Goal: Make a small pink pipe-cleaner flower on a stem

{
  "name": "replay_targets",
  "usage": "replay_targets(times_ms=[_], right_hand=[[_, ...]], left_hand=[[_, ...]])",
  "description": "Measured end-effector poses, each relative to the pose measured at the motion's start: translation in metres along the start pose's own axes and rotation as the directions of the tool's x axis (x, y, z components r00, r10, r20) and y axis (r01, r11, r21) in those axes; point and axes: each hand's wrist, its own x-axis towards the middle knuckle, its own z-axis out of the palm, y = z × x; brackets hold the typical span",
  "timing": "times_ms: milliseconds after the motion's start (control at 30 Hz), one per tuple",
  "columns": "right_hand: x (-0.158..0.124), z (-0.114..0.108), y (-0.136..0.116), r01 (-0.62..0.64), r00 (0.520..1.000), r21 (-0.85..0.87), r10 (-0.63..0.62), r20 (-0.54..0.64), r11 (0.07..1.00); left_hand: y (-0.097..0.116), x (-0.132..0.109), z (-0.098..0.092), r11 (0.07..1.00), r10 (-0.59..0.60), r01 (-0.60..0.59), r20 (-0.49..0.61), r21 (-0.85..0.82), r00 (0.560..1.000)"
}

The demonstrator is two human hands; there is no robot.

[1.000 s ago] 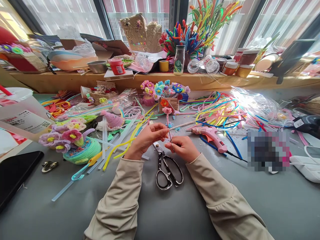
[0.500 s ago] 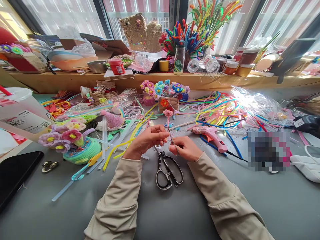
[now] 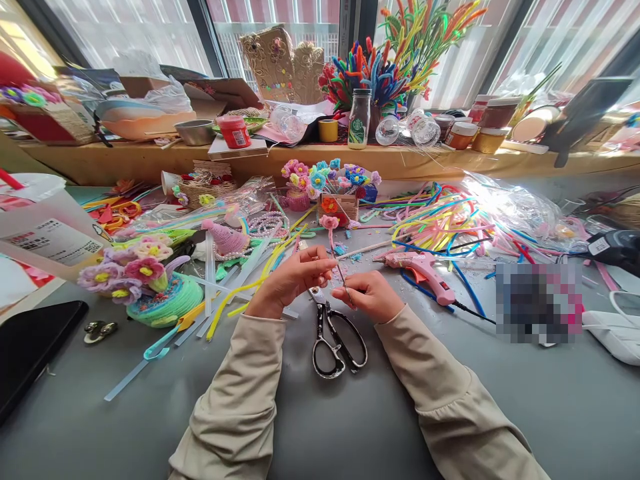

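Note:
A small pink fuzzy-wire flower (image 3: 329, 223) stands on a thin dark stem above the middle of the table. My left hand (image 3: 295, 277) pinches this stem just below the bloom, fingertips closed. Lower down, my right hand (image 3: 373, 295) is closed on the stem's other end, thumb and forefinger pressed together. The stem slants down to the right between the two hands. Below them lie black-handled scissors (image 3: 334, 353), their blades partly hidden by my left hand. A pink hot glue gun (image 3: 425, 272) rests to the right of my right hand.
Yellow pipe cleaners (image 3: 240, 293) and clear strips lie left of my hands. A green cupcake-like piece with flowers (image 3: 165, 303) sits further left, near a black phone (image 3: 35, 353). A heap of coloured pipe cleaners (image 3: 445, 223) is at back right. A glass bottle (image 3: 359, 123) stands on the sill.
The pink flower has tipped slightly left and dropped a little. My right hand has shifted slightly left, while my left hand is nearly unmoved.

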Motion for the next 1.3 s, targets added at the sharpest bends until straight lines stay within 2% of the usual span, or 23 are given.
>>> replay_targets(times_ms=[200, 500, 733, 1000, 1133, 1300], right_hand=[[0.0006, 0.0023, 0.0024, -0.005, 1.000, 0.052, 0.005, -0.003, 0.999], [-0.0018, -0.0008, 0.0018, 0.001, 0.995, 0.036, -0.005, 0.101, 0.999], [-0.0010, -0.0014, 0.0014, 0.019, 0.997, 0.039, -0.022, 0.073, 0.999], [0.0008, -0.0002, -0.0001, 0.049, 0.999, 0.044, -0.049, -0.012, 0.998], [0.0005, 0.0003, 0.0002, 0.023, 1.000, 0.074, -0.023, -0.009, 0.997], [-0.0016, -0.0014, -0.0001, -0.008, 0.999, 0.063, 0.005, 0.052, 0.998]], left_hand=[[0.0008, -0.0002, 0.0002, 0.999, 0.023, -0.023, 0.002, -0.025, 1.000], [-0.0003, -0.0001, 0.0013, 1.000, 0.005, -0.004, 0.048, -0.013, 0.999], [0.0025, -0.0023, 0.0036, 0.999, -0.038, 0.038, 0.076, 0.013, 0.996], [-0.0010, -0.0002, -0.0006, 0.999, 0.034, -0.034, 0.036, -0.001, 0.999], [-0.0008, -0.0006, -0.0002, 0.998, 0.062, -0.062, 0.030, 0.003, 0.998], [0.0004, -0.0012, 0.0025, 0.998, 0.060, -0.060, 0.015, 0.015, 0.998]])
